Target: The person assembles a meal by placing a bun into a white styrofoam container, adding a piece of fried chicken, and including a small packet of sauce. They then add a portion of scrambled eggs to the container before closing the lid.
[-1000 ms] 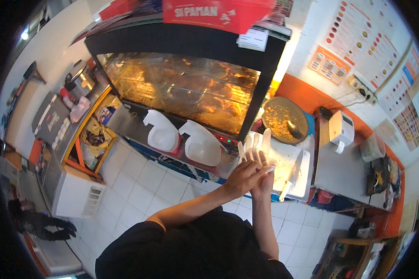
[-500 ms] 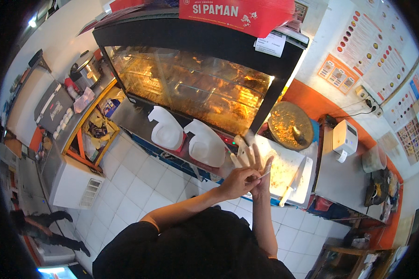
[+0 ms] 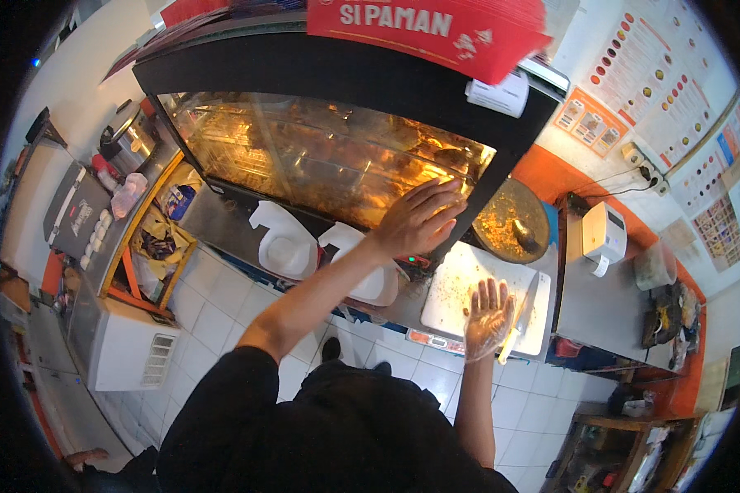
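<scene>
My left hand [image 3: 419, 220] is bare, its fingers spread, and it is raised in front of the right end of the lit glass display case [image 3: 304, 152]. A clear plastic glove covers my right hand [image 3: 489, 316], which is held open with nothing in it over the white cutting board [image 3: 442, 304]. Beside that hand a knife [image 3: 519, 323] with a pale yellow handle lies on the board. Behind the board sits a round dark bowl [image 3: 487, 220] of orange-red chopped sauce, with a dark spoon [image 3: 524, 235] resting in it.
Two paper-lined food trays [image 3: 288, 251] stand on the counter before the case; my left forearm partly covers the right one. At right is a small white printer [image 3: 604, 234]. A rice cooker [image 3: 131, 135] stands far left. Another person's hand [image 3: 86, 457] shows low at left.
My hands were together, the left pinching at the glove near the right palm. They have separated: the left moved up toward the case, the right moved right and down over the board, now gloved.
</scene>
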Demonstrator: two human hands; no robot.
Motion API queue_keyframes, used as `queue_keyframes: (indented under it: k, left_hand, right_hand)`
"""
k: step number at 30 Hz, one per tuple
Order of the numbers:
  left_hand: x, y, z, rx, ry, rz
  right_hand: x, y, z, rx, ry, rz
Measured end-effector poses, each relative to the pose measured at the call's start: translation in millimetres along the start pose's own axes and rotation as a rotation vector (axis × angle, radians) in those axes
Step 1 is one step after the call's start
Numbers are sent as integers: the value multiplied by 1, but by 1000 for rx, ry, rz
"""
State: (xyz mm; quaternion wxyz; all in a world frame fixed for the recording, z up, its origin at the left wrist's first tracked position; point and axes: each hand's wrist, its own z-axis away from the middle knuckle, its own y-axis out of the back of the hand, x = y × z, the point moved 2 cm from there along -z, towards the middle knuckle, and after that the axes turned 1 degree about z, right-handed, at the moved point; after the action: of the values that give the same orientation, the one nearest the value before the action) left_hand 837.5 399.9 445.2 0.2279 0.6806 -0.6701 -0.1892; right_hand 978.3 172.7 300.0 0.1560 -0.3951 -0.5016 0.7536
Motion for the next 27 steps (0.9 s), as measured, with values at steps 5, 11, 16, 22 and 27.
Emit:
queue_keyframes:
  k: [5,11,16,22,27]
  left_hand:
    - [-80,-19,12,-163,-399,-386]
    - [-142,29,57,-169,-416,-592]
    - [-176,91,122,-54,11,-344]
    - [-139,142,155,68,289,-41]
    - [-106,192,241,-74,575,-67]
  right_hand:
    - [22,-7,9,159,2,116]
    - [73,-71,19,-14,45,803]
    - [145,-184,-15,-452,727,1647]
    - [257,-233,-109,-460,874,2332]
    - [269,-265,-139,-473,502,2339]
